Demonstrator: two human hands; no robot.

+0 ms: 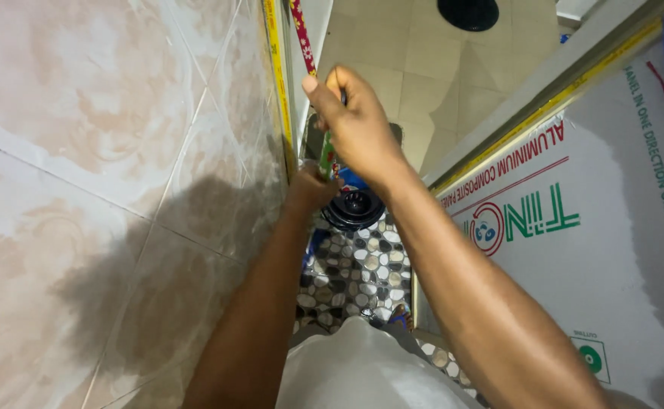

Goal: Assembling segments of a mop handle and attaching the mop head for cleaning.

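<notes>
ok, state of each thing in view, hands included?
right hand: raised, closed around a thin rod
left hand: lower, gripping the green tube
green tube: upright, held
black round part: below hands, contact unclear
white panel: leaning at right, film partly peeled

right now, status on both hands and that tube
Right hand gripping top of green tube. Left hand grips it lower, beside tiled wall. Black round object below.

Thing: a slim tube (326,155), green with red and white print
Pose: upright, running between the two hands
Hold: right hand (354,125) closed round its top, left hand (310,189) gripping its lower part
Place: close beside the marbled wall tiles (120,151), above the pebble-pattern floor (354,276)
</notes>
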